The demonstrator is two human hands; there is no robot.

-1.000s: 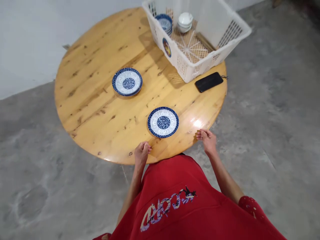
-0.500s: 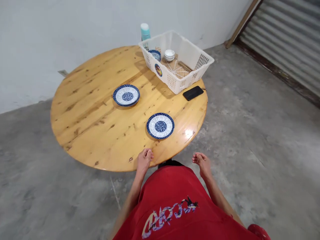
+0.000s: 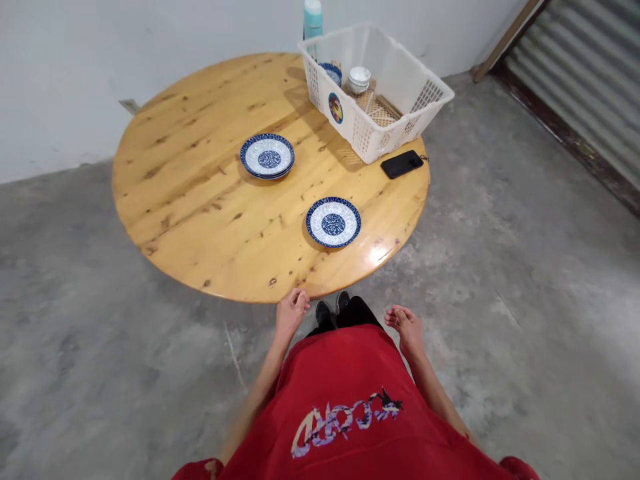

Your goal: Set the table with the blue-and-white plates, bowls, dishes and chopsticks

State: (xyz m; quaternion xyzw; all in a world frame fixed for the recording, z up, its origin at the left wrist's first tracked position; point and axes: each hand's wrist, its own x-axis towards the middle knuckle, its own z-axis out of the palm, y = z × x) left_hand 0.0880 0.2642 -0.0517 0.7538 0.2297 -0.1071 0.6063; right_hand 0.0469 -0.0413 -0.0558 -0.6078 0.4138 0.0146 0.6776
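At the near edge of the round wooden table (image 3: 200, 220), my left hand (image 3: 293, 311) is held with its fingers loosely bent and slightly apart, nothing in them. Whether it touches the edge I cannot tell. My right hand (image 3: 406, 327) hovers off the table in front of my body, half open and holding nothing. The nearest object to both is a blue-and-white plate (image 3: 333, 223) lying by itself near the table's front. Farther back and to the left sits a small stack of similar plates (image 3: 267, 156).
A white plastic basket (image 3: 357, 137) stands at the back right, holding blue-rimmed dishes (image 3: 332, 72), white bowls (image 3: 359, 78) and thin brown sticks (image 3: 389, 107). Behind it is a light-blue bottle (image 3: 313, 23). A black phone (image 3: 401, 164) lies by the right edge. A wall runs behind.
The view has tilted down and shifted slightly, so the table and its things appear higher and a little to the right. My shoes now show. The plates and basket stay in place; my hands remain empty.
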